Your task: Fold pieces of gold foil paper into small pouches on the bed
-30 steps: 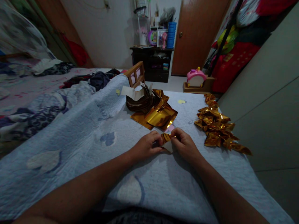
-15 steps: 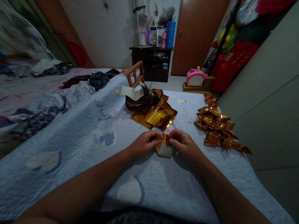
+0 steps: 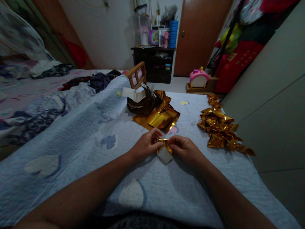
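A small piece of gold foil paper [image 3: 165,156], partly folded with its white underside facing me, sits between my hands just above the bed cover. My left hand [image 3: 147,143] holds its left side, the thumb pressed on the foil and the index finger raised a little off it. On the other side, my right hand [image 3: 184,148] pinches the right upper edge between thumb and fingers. Just beyond lie loose gold foil sheets [image 3: 163,118] beside a curled stack of foil paper [image 3: 143,103]. Folded gold foil pieces [image 3: 218,127] lie in a row to the right.
A pale blue quilted cover [image 3: 95,165] lies under everything, bunched up on the left. Past the bed stand a wooden frame [image 3: 137,75], a dark cabinet [image 3: 153,65] and a pink toy [image 3: 199,78]. A pale panel [image 3: 274,105] borders the right side.
The foil paper has turned and tilted slightly between my hands. My left index finger has lifted away from it, and my right hand has shifted a little left.
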`<action>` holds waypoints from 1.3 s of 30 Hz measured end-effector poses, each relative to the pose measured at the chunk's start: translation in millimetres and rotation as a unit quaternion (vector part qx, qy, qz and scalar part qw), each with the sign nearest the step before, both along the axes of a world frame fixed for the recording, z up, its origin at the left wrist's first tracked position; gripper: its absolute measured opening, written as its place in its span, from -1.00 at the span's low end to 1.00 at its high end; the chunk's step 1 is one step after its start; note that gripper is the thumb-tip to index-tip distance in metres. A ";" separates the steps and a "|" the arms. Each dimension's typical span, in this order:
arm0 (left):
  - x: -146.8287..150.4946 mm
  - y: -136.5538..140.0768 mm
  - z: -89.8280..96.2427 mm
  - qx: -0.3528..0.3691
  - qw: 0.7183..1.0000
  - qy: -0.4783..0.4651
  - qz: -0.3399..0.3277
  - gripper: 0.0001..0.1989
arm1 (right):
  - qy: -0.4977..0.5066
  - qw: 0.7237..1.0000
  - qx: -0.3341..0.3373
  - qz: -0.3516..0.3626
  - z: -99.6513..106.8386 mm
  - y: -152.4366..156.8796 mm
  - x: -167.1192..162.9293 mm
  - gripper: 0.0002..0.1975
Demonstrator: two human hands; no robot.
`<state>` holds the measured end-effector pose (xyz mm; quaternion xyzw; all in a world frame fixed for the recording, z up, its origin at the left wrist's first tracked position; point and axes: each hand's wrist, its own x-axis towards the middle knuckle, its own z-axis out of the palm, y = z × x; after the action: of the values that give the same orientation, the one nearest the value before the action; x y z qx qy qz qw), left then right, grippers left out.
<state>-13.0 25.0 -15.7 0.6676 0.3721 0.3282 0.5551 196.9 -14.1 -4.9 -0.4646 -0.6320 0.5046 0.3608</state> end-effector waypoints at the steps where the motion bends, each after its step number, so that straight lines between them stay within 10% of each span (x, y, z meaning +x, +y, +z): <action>1: -0.5 1.0 -1.5 0.012 1.000 0.013 0.009 -0.74 | 0.001 1.000 0.001 -0.009 0.0 0.2 -0.4 -0.89; 8: -1.1 1.1 2.3 0.080 0.994 0.072 -0.002 -0.87 | -0.108 0.991 0.062 -0.050 -1.6 1.0 -0.1 -0.87; 19: 2.7 -0.1 3.0 0.287 0.924 0.250 -0.032 -0.77 | -0.380 0.891 0.234 -0.085 -8.9 -0.5 -5.9 -0.89; 39: -12.4 3.8 11.1 0.308 0.915 0.194 -0.171 -0.94 | -0.296 0.923 0.215 0.115 11.5 -11.4 1.7 -0.53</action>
<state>-25.4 28.8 -4.7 0.9096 0.2326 0.1909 0.2865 198.5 -25.5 6.6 -0.4281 -0.8526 0.2337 0.1877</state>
